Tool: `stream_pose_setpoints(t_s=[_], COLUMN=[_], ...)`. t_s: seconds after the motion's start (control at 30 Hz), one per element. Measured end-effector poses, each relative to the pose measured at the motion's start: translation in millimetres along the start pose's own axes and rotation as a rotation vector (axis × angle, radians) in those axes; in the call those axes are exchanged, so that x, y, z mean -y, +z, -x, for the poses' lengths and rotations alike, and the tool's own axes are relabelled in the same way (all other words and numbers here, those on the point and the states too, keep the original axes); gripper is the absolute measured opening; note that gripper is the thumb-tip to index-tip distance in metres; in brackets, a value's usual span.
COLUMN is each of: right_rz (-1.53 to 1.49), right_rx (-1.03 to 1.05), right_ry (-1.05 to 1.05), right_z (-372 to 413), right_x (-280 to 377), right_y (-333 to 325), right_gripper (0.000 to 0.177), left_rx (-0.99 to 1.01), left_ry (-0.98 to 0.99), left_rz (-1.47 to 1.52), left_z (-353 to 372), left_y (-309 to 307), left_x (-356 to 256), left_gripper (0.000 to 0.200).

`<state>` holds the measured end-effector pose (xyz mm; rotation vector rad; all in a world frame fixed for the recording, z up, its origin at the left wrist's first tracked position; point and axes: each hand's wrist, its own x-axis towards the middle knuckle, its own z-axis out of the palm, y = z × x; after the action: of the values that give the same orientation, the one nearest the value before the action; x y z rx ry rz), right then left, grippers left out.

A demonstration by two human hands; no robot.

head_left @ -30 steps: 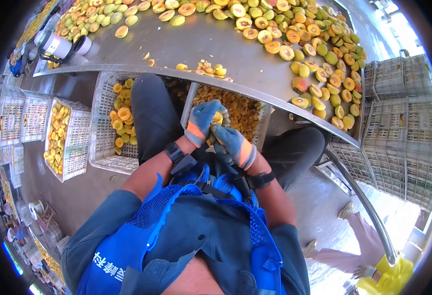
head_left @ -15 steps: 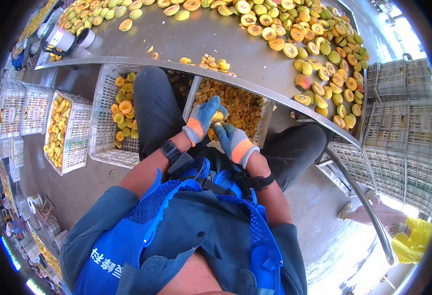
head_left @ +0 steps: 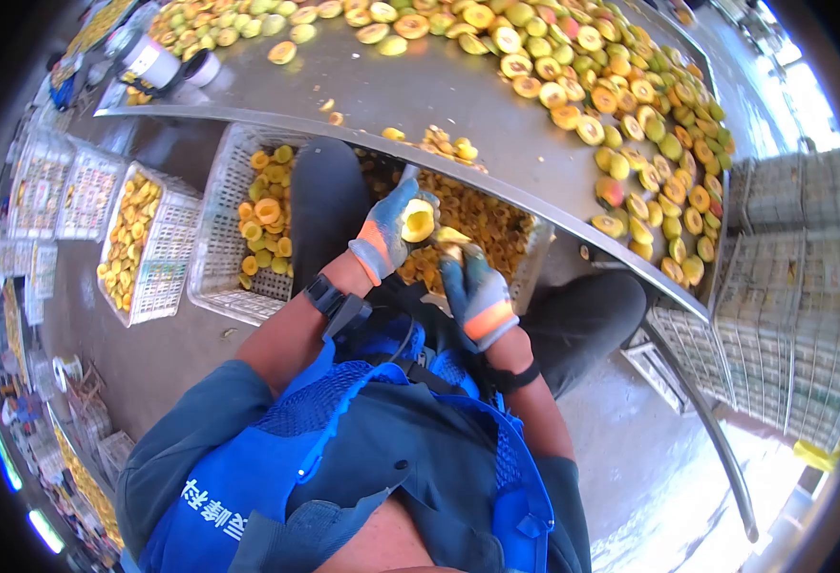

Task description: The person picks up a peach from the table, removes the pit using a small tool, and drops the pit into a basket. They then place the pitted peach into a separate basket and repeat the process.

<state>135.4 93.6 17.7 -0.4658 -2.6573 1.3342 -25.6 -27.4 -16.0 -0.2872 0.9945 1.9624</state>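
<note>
My left hand (head_left: 393,227), in a blue and orange work glove, grips a halved peach (head_left: 418,223). Its yellow cut side faces up, with a hollow in the middle. Lower and to the right, my right hand (head_left: 478,294), gloved alike, has its fingertips closed on a small yellow piece (head_left: 452,236), too blurred to name exactly. The two hands are apart. Beneath them, between my knees, a crate (head_left: 532,256) holds many brownish-orange fruit scraps (head_left: 496,227).
A metal table (head_left: 343,81) in front bears many peach halves (head_left: 620,124). White crates of yellow halves stand left: one by my leg (head_left: 212,224), another farther out (head_left: 162,263). Stacked crates (head_left: 783,267) are at right, near a curved metal bar (head_left: 706,430). A cylindrical container (head_left: 150,63) sits on the table.
My hands have moved apart from each other. The halved peach now shows its hollow cut side in my left hand; my right hand has shifted right and down. The view has turned slightly.
</note>
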Motion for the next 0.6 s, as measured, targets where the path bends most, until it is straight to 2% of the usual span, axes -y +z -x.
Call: stream_pose_setpoints(t_s=[0.03, 0.07, 0.1, 0.17, 0.23, 0.3, 0.4, 0.47, 0.57, 0.6], right_rz=[-0.076, 0.002, 0.192, 0.369, 0.311, 0.241, 0.160, 0.198, 0.178, 0.147], right_rx=[-0.084, 0.004, 0.207, 0.424, 0.404, 0.368, 0.276, 0.311, 0.317, 0.304], right_ry=[-0.074, 0.015, 0.235, 0.280, 0.323, 0.361, 0.417, 0.352, 0.269, 0.240], right_z=[0, -1, -11, -9, -8, -3, -7, -5, -9, -7], right_x=[-1, -9, -27, -63, -59, -51, -55, -63, -54, -45], right_y=[2, 1, 8, 21, 16, 18, 18, 22, 16, 10], right_gripper=[0.044, 0.047, 0.049, 0.052, 0.054, 0.055, 0.052, 0.050, 0.044, 0.041], left_rx=[0.074, 0.122, 0.086, 0.118, 0.021, -0.520, -0.506, -0.509, 0.178, 0.274], left_ry=[0.006, 0.050, 0.146, 0.369, 0.590, 1.001, 1.109, 1.183, 1.083, 1.006], left_rz=[0.149, 0.204, 0.192, 0.082, -0.130, -0.938, -1.346, -1.612, -1.711, -1.698], left_z=[10, 20, 31, 39, 50, 70, 82, 96, 65, 50], left_y=[-1, 1, 3, -25, -72, -98, -59, -42, 13, 25], left_x=[-16, -33, -50, -82, -116, -142, -148, -145, -89, -64], left_gripper=[0.046, 0.040, 0.040, 0.036, 0.036, 0.031, 0.031, 0.033, 0.033, 0.030])
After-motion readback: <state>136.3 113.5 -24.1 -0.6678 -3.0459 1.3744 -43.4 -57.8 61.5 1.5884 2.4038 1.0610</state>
